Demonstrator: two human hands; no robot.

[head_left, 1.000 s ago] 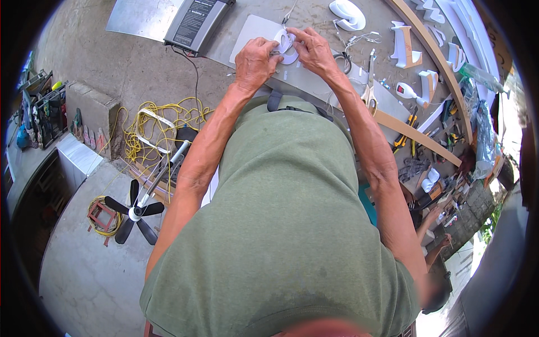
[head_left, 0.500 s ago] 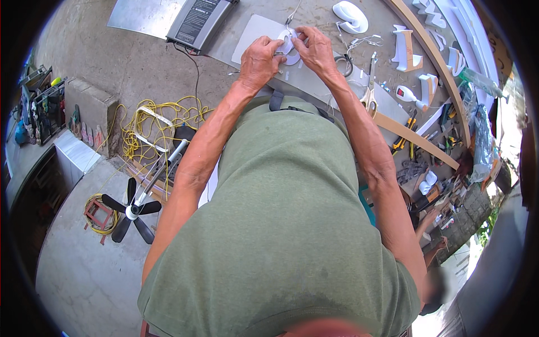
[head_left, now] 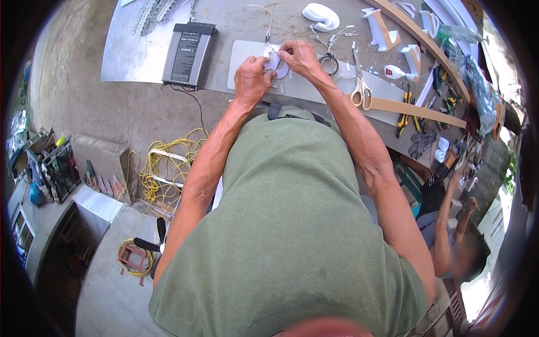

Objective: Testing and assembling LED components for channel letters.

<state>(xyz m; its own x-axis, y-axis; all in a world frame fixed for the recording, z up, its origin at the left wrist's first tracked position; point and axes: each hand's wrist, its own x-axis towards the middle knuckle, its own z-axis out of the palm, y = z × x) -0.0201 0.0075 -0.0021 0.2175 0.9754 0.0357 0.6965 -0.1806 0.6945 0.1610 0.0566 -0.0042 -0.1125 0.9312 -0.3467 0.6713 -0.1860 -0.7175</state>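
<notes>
A small white curved piece [head_left: 282, 71], rounded like a cut-out letter, lies over a pale flat sheet [head_left: 240, 55] at the table's near edge. My left hand [head_left: 252, 80] is closed, its thumb and fingers pinching the piece's left side. From the right, my right hand [head_left: 300, 58] closes its fingertips on the upper right edge of the same piece. A thin white wire [head_left: 270, 28] runs from the far side down to it. My fingers cover part of the piece, so its full outline is hidden.
Scissors [head_left: 360, 92], a dark ring [head_left: 328, 65] and a white glue bottle [head_left: 396, 72] lie to the right. Farther off are white letter shapes [head_left: 321, 17]. A grey power supply box [head_left: 190, 56] stands left. Another person [head_left: 443, 241] works at the right; yellow cord [head_left: 168, 174] covers the floor.
The view has shifted, showing more of the table's left and the other person at the right. Both my hands stay at the white piece, with small finger movements.
</notes>
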